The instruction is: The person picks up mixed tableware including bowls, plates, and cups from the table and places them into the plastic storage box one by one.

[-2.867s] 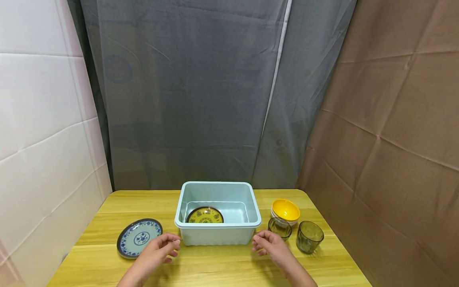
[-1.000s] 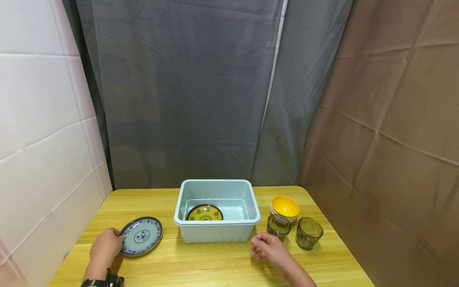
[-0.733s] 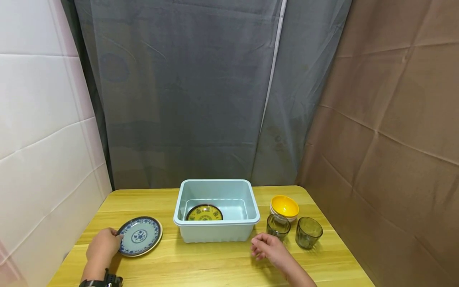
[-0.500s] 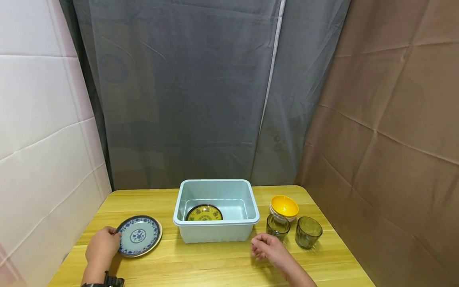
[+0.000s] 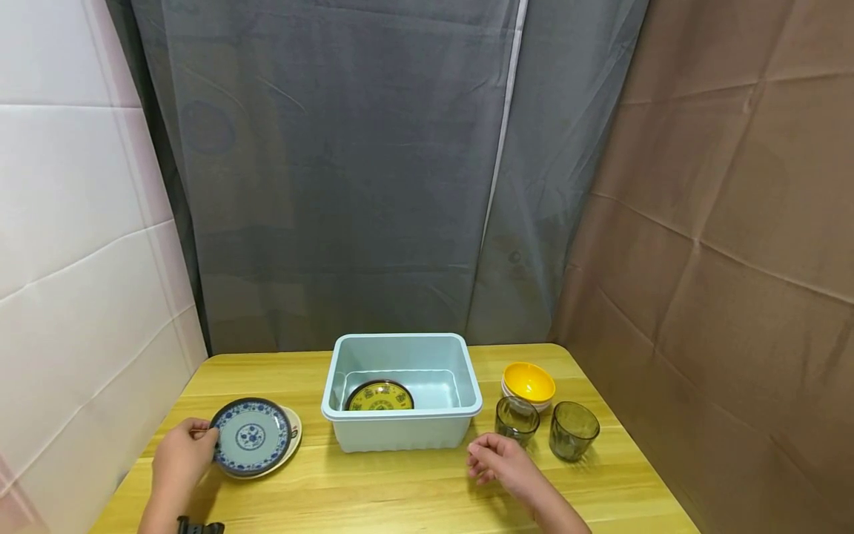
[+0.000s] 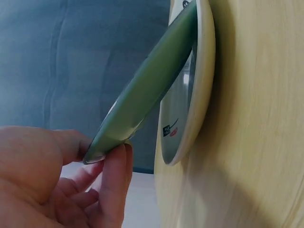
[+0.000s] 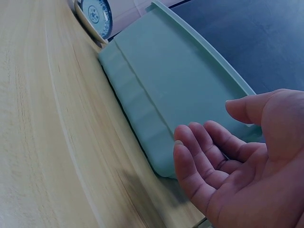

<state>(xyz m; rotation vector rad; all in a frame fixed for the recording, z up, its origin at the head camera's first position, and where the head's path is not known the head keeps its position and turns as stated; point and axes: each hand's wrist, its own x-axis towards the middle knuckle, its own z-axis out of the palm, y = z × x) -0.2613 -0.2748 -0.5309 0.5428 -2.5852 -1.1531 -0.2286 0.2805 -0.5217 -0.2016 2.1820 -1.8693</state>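
Smoothly glossy, a round plate point(image 5: 250, 437) tilts over a cream plate point(image 6: 200, 95).

left fingers point(image 6: 115, 178) pinched, right fingers point(image 7: 189, 173) loose

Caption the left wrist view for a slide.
The left hand pinches the edge of a tilted plate over a paler plate on a wood-grain tabletop.

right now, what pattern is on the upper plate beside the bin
The upper plate has a blue floral border and centre motif, clearest in the head view.
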